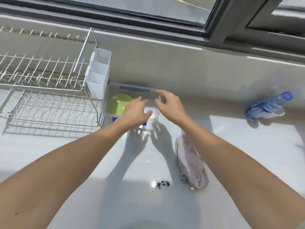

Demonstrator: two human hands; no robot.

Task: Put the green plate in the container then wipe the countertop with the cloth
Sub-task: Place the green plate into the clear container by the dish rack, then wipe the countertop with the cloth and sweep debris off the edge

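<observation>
Nearest on the white worktop (pixel 74 154) lies a small scatter of dark crumbs (pixel 162 184), unwiped. Just right of it a crumpled pale cloth (pixel 191 164) lies flat, partly under the right forearm, with neither hand touching it. Farther in, both bare forearms reach forward over a clear container (pixel 152 119) with blue clips. The left hand (pixel 137 111) is open, fingers spread, holding nothing, above the container's near edge. The right hand (pixel 168 105) is likewise open, fingers loosely curled and empty, above the container's right end. The green plate (pixel 118 104) lies inside the container at its left end, partly hidden by the left hand. Left of the container stands a wire dish rack (pixel 44 86) with a white cutlery holder (pixel 99 73) hung on its right side. Far right, a blue-capped plastic bottle (pixel 267 105) lies on its side. A window frame (pixel 214 25) runs along the far wall.
</observation>
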